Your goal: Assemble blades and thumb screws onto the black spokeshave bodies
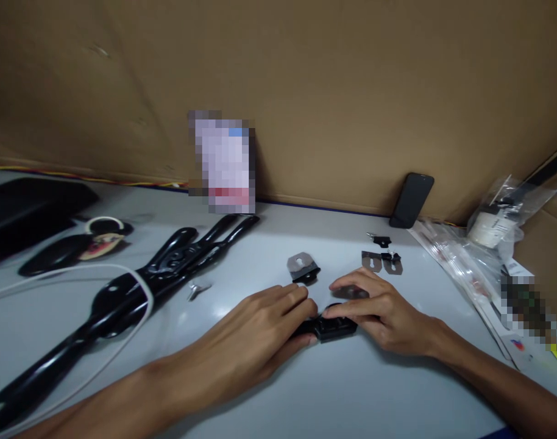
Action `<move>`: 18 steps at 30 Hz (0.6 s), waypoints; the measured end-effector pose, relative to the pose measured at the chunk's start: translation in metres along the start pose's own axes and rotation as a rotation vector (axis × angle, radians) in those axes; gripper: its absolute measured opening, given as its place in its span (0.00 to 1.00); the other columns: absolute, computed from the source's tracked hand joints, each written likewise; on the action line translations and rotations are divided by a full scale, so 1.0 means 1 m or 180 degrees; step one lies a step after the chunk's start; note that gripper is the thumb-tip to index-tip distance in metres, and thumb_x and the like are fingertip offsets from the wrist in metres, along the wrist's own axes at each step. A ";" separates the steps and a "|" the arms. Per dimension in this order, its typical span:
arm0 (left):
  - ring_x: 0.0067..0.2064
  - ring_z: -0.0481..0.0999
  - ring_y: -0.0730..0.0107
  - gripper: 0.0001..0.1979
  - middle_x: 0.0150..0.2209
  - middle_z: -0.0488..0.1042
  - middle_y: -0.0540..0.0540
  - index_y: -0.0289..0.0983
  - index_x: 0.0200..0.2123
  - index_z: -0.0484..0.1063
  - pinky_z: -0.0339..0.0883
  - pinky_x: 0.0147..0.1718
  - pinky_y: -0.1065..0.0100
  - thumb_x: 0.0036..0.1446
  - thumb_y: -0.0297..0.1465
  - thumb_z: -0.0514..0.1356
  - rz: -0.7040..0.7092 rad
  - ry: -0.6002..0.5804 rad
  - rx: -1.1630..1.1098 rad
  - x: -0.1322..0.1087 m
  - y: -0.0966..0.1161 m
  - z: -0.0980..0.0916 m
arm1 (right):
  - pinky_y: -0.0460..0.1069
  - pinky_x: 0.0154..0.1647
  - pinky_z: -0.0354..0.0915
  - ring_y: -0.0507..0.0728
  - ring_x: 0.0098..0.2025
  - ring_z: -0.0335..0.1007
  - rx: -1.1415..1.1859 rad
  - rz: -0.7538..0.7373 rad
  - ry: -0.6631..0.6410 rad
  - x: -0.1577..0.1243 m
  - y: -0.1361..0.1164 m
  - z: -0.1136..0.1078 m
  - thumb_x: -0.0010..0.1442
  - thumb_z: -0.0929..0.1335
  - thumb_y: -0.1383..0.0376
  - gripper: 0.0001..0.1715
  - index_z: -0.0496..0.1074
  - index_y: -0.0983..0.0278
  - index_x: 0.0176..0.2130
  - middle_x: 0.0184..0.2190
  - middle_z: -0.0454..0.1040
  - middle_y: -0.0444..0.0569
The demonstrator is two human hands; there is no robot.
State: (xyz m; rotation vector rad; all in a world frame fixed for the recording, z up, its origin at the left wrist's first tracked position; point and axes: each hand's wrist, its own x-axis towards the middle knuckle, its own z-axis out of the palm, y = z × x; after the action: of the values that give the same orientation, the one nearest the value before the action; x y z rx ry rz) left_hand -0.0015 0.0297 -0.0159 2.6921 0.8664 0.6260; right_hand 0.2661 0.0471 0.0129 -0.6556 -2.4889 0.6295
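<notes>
My left hand (264, 323) is closed around the left end of a black plastic handle-like piece (337, 329), low over the grey table. At the piece's right end is my right hand (390, 311), one fingertip pressing on its top and another finger raised and apart. A dark patch between those fingers is too shaded to make out. Just beyond my left fingers lies a metal plate with a keyhole slot (300, 263), with a black clip (308, 275) at its lower edge. Farther right are two similar slotted plates (372, 261) and a small black clip (381, 241).
A long glossy black frame (169, 271) lies at left, with a white cable (144, 283) across it. Near it sits a silver wing screw (197, 291). A phone (412, 200) leans on the cardboard wall (324, 91). Plastic-wrapped strips (461, 274) and a bagged white roll (491, 227) are at right.
</notes>
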 end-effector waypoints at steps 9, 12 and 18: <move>0.34 0.73 0.59 0.07 0.38 0.72 0.48 0.40 0.44 0.68 0.63 0.33 0.61 0.77 0.33 0.52 -0.0017 -0.0014 0.0047 -0.001 -0.001 0.001 | 0.59 0.58 0.70 0.60 0.56 0.70 0.0036 0.0182 -0.0262 0.004 0.001 -0.005 0.72 0.67 0.75 0.20 0.80 0.59 0.56 0.54 0.77 0.54; 0.33 0.73 0.59 0.07 0.37 0.72 0.47 0.40 0.44 0.68 0.63 0.32 0.61 0.77 0.32 0.52 0.0000 -0.0010 0.0088 -0.001 -0.001 0.000 | 0.59 0.59 0.69 0.60 0.56 0.70 0.0019 0.0260 -0.0283 0.003 0.002 -0.005 0.73 0.68 0.73 0.17 0.80 0.61 0.55 0.54 0.77 0.54; 0.33 0.72 0.61 0.06 0.37 0.72 0.48 0.40 0.42 0.67 0.62 0.31 0.62 0.76 0.31 0.54 0.0007 0.0047 0.0041 -0.001 -0.001 0.002 | 0.59 0.60 0.68 0.60 0.56 0.71 0.0102 0.0287 -0.0262 0.005 0.001 -0.007 0.71 0.69 0.72 0.14 0.80 0.63 0.54 0.53 0.78 0.55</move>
State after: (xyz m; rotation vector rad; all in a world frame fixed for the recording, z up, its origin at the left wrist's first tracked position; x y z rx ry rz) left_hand -0.0017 0.0303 -0.0182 2.7035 0.8741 0.6439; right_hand 0.2667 0.0527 0.0193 -0.7471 -2.5305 0.7422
